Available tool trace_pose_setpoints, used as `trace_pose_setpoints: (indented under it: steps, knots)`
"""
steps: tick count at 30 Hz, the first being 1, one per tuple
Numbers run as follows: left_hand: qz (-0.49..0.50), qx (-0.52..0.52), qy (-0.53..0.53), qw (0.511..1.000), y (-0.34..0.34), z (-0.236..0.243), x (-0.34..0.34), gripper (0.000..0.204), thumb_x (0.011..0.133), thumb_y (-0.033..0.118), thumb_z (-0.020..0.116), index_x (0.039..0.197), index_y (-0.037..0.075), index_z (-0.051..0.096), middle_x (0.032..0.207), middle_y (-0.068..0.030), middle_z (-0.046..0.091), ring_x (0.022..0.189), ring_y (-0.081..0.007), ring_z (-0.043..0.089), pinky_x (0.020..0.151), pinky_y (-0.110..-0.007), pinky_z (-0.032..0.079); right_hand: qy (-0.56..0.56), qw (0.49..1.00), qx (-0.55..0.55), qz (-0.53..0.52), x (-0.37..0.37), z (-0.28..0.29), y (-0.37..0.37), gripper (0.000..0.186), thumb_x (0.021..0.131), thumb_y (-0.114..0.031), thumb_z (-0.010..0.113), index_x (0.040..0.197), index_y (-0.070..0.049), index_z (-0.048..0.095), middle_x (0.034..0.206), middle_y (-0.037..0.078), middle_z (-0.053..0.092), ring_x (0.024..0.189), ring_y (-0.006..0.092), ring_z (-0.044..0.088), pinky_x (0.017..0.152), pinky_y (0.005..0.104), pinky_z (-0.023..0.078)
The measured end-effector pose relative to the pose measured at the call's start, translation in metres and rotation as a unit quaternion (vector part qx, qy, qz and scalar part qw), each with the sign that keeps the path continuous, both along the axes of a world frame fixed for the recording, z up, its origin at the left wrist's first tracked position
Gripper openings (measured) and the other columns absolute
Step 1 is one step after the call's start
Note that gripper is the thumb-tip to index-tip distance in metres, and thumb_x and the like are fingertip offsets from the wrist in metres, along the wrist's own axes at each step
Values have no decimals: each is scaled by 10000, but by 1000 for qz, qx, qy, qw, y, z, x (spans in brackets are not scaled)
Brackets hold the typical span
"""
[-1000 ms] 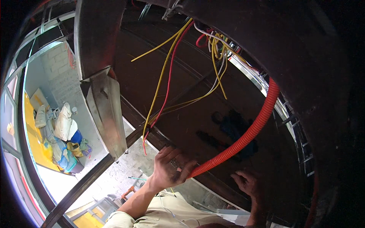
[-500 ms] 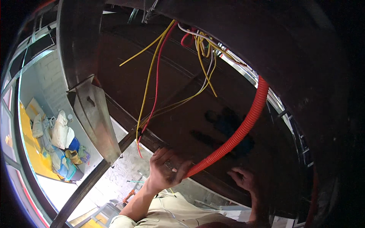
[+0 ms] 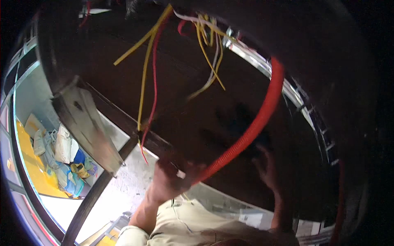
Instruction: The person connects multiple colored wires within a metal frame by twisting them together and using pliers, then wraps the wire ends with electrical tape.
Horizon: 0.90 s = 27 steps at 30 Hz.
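Here the left hand (image 3: 169, 176) clasps the red hose (image 3: 248, 139), its end hidden; the blurred right hand (image 3: 269, 172) is unclenched.

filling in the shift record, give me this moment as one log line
left hand: holding red hose near lower end | right hand: open, off hose | yellow wires: hanging, left of hose

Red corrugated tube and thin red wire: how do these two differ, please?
The tube is thick and ribbed, while the red wire is thin. The tube sweeps in a wide curve; the wire hangs with slight bends. The tube's lower end is held in the left hand, while the wire's lower tip hangs free. Both are reddish.
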<state>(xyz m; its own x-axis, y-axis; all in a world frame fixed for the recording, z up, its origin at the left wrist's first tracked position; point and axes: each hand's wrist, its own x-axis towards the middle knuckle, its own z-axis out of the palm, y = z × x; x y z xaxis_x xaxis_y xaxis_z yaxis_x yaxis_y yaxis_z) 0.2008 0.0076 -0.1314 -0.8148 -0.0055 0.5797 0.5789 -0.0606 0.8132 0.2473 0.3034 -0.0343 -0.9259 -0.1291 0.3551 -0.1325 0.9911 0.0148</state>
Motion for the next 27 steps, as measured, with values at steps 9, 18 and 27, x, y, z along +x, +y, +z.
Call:
trace_pose_setpoints:
  steps: [9, 18, 27]
  knots:
    - [5, -29, 12, 1000, 8, -1, -19, 148, 741, -6, 724, 877, 45, 752, 779, -95, 670, 760, -207, 674, 600, -328, 504, -91, 992, 69, -54, -9, -22, 48, 489, 924, -247, 647, 1361, -86, 499, 1333, 218, 544, 1241, 376, 526, 1042, 459, 431]
    - [82, -108, 72, 988, 12, 13, -25, 100, 789, 46, 746, 866, 38, 683, 818, -114, 672, 722, -269, 668, 599, -365, 504, -48, 992, 120, -8, -8, -5, 37, 522, 867, -219, 703, 1345, -101, 529, 1346, 188, 516, 1274, 356, 483, 1095, 450, 361]
    - [118, -153, 198, 961, 2, 15, -27, 129, 804, 42, 707, 932, 53, 706, 865, -129, 657, 779, -312, 644, 652, -371, 516, -167, 969, 158, 89, -66, -5, 46, 589, 821, -133, 652, 1385, -140, 481, 1443, 173, 440, 1300, 340, 467, 1083, 452, 365]
